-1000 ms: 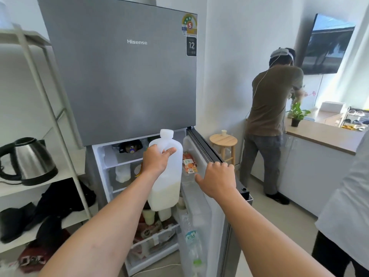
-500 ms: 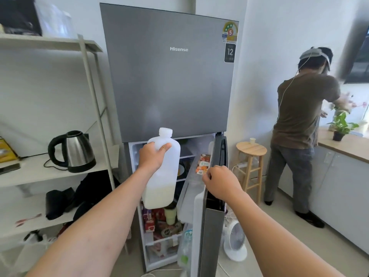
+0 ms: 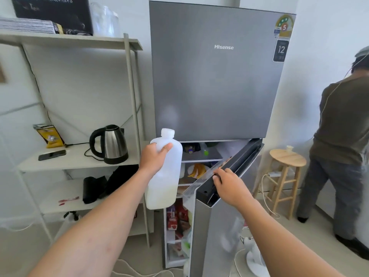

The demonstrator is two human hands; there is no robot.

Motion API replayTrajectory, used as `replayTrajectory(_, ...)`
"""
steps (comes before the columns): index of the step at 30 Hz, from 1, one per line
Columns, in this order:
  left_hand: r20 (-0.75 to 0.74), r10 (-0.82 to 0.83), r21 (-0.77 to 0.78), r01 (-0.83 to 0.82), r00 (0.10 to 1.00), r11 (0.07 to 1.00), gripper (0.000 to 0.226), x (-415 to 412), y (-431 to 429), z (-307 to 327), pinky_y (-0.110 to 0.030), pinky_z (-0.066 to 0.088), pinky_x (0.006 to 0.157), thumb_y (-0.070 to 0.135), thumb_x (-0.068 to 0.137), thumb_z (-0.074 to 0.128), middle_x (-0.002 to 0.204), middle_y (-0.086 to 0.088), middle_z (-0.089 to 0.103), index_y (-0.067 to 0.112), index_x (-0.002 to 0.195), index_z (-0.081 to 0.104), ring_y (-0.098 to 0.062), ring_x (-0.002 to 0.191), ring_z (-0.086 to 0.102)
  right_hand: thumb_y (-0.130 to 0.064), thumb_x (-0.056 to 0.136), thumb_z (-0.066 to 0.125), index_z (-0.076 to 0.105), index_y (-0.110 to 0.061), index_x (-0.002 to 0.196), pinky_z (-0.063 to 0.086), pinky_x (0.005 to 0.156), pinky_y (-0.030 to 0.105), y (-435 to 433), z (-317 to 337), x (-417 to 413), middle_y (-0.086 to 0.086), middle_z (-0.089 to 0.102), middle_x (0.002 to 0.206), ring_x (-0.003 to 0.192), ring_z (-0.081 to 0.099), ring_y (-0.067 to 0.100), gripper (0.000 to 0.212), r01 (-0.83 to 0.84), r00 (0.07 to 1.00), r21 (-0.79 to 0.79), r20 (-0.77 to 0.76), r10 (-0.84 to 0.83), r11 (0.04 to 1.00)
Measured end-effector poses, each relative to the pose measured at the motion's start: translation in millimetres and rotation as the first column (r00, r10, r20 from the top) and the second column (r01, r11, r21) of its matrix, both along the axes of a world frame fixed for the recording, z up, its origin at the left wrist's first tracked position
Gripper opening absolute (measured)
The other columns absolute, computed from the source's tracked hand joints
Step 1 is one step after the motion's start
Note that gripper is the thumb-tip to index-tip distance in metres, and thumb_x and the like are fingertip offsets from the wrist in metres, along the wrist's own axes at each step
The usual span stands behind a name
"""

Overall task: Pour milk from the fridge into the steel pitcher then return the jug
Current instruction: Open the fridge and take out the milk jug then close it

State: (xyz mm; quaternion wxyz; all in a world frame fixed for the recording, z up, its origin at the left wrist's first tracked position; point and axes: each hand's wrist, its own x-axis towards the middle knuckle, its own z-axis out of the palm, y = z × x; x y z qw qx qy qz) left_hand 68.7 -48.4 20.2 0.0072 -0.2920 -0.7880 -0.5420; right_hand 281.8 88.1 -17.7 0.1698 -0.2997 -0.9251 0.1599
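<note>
My left hand [image 3: 152, 158] grips a translucent white milk jug [image 3: 165, 180] by its shoulder, upright, with a white cap and a little milk at the bottom. The jug hangs in front of the left side of the open lower compartment of the grey fridge [image 3: 215, 76]. My right hand [image 3: 227, 184] rests on the top edge of the lower fridge door [image 3: 221, 226], which stands partly open. Shelves with food packs show behind the jug. No steel pitcher is in view.
A white shelf rack [image 3: 79, 160] stands left of the fridge with a steel kettle [image 3: 111, 144], a phone [image 3: 52, 154] and a yellow packet. A wooden stool [image 3: 287, 162] and another person [image 3: 343, 136] are at the right. A small white fan [image 3: 253, 254] and cables lie on the floor.
The view has swung to the left and pulled back. The lower door has swung further toward closed under my right hand. The jug has come out of the fridge, left of the opening.
</note>
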Motion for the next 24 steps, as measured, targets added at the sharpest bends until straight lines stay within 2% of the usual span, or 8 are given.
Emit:
replayTrajectory(3,-0.003,0.03,-0.005,-0.03,1.0,1.0,0.05,-17.0,-7.1,-2.3,-0.038,0.041,0.063,0.045,0.094,0.065,0.069,-0.017,0.052,0.002,0.073,0.05,-0.029,0.064,0.052,-0.035,0.105,0.029,0.039,-0.018,0.141,0.051,0.09,0.04,-2.8,-3.0,-15.0,0.007,0.066,0.114,0.102,0.062,0.027,0.041,-0.021,0.999,0.007,0.027,0.021,1.0)
replayTrajectory(6,0.028,0.048,0.0,-0.048,0.998,0.999,0.053,-34.4,-14.6,-5.3,-0.036,0.04,0.062,0.046,0.093,0.065,0.069,-0.016,0.05,-0.002,0.075,0.052,-0.027,0.063,0.05,-0.037,0.105,0.026,0.026,-0.019,0.149,0.051,0.089,0.043,-5.8,-6.5,-32.2,0.007,0.069,0.099,0.096,0.064,0.029,0.048,-0.04,0.998,0.009,0.052,0.04,0.999)
replayTrajectory(9,0.059,0.063,0.009,-0.064,0.996,0.998,0.054,-50.5,-19.7,-8.6,-0.034,0.039,0.06,0.047,0.092,0.065,0.07,-0.014,0.05,-0.005,0.079,0.055,-0.026,0.062,0.049,-0.036,0.104,0.028,0.016,-0.018,0.153,0.051,0.088,0.045,-6.8,-7.0,-52.9,0.008,0.069,0.102,0.1,0.061,0.031,0.053,-0.049,0.996,-0.001,0.068,0.049,0.999)
replayTrajectory(12,0.077,0.067,0.023,-0.069,0.995,0.997,0.057,-67.5,-22.2,-10.3,-0.035,0.04,0.06,0.046,0.092,0.066,0.07,-0.014,0.05,-0.008,0.08,0.055,-0.026,0.063,0.049,-0.036,0.103,0.031,0.014,-0.016,0.153,0.051,0.083,0.043,-7.2,-6.3,-75.4,0.007,0.069,0.099,0.097,0.06,0.031,0.056,-0.065,0.995,-0.003,0.081,0.065,0.998)
replayTrajectory(14,0.07,0.073,0.019,-0.075,0.995,0.997,0.054,-77.7,-22.8,-11.0,-0.038,0.042,0.062,0.046,0.092,0.066,0.069,-0.015,0.052,-0.004,0.077,0.054,-0.028,0.065,0.05,-0.036,0.102,0.033,0.013,-0.016,0.152,0.052,0.079,0.042,-8.5,-7.0,-87.2,0.005,0.068,0.095,0.091,0.061,0.028,0.058,-0.082,0.993,-0.008,0.083,0.082,0.997)
replayTrajectory(18,0.069,0.077,0.027,-0.079,0.995,0.997,0.049,-99.5,-22.6,-13.2,-0.038,0.042,0.062,0.046,0.091,0.067,0.068,-0.015,0.051,0.002,0.075,0.052,-0.028,0.064,0.05,-0.039,0.101,0.034,0.008,-0.014,0.155,0.048,0.091,0.043,-8.3,-12.7,-115.5,0.009,0.062,0.123,0.11,0.057,0.03,0.065,-0.078,0.991,-0.007,0.11,0.078,0.997)
replayTrajectory(21,0.081,0.083,0.025,-0.085,0.993,0.996,0.052,-113.1,-20.9,-17.7,-0.037,0.042,0.061,0.047,0.091,0.067,0.068,-0.014,0.053,-0.001,0.076,0.053,-0.029,0.064,0.051,-0.041,0.103,0.03,0.005,-0.013,0.155,0.047,0.089,0.04,-14.2,-16.2,-139.3,0.01,0.054,0.136,0.122,0.052,0.03,0.065,-0.039,0.994,-0.049,0.099,0.043,0.998)
replayTrajectory(24,0.082,0.089,0.015,-0.091,0.993,0.996,0.057,-126.3,-18.1,-23.8,-0.04,0.047,0.063,0.047,0.091,0.067,0.068,-0.014,0.055,-0.007,0.08,0.056,-0.031,0.067,0.055,-0.033,0.104,0.024,0.012,-0.008,0.153,0.044,0.093,0.04,-22.2,-22.1,-162.9,0.007,0.031,0.155,0.146,0.022,0.027,0.056,-0.033,0.984,0.013,0.173,0.03,0.999)
